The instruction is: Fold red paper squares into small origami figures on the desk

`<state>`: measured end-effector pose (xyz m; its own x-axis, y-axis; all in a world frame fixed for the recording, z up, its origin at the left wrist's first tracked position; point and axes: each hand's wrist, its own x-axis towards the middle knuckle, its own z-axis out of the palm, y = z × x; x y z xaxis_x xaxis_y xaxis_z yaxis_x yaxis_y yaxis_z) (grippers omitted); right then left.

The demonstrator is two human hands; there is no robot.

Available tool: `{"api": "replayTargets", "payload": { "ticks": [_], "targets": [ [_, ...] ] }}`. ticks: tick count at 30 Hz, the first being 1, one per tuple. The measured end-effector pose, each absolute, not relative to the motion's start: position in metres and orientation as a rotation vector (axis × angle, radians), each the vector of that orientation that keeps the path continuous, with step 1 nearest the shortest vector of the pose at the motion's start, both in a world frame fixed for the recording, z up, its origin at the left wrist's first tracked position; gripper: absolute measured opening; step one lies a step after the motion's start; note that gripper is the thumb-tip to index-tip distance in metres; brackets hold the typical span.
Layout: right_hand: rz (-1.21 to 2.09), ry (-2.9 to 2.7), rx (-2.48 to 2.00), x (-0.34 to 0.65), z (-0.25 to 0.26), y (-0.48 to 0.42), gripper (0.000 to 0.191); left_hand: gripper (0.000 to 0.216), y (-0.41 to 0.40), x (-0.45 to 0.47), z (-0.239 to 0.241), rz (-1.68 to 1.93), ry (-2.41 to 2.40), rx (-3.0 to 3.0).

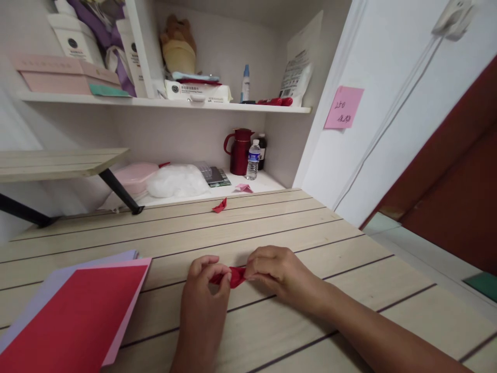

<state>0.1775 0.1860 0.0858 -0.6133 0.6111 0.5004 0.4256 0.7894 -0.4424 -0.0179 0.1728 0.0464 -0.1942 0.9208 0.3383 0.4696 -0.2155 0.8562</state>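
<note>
A small folded piece of red paper lies low over the wooden table, held between both hands. My left hand pinches its left end with curled fingers. My right hand grips its right end, fingers closed over it. Most of the paper is hidden by my fingers.
A stack of red, pink and lilac paper sheets lies at the front left. A small red folded paper and a pink one sit farther back. Behind are a red jug, a water bottle and shelves. A wooden riser stands left.
</note>
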Motion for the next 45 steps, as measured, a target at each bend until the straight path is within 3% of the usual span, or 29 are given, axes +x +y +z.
{"api": "replayTargets", "payload": {
  "ticks": [19,27,45],
  "targets": [
    [0.411,-2.253,-0.891,0.184,0.075,0.201,0.01,0.057,0.182,-0.036,0.057,1.185,1.779,1.567],
    [0.453,-2.321,-0.86,0.182,0.078,0.197,0.012,0.016,0.178,-0.033,0.057,0.879,1.868,1.861],
    [0.401,-2.314,-0.866,0.182,0.079,0.197,0.021,0.018,0.17,-0.025,0.07,0.583,2.041,1.998]
  ]
}}
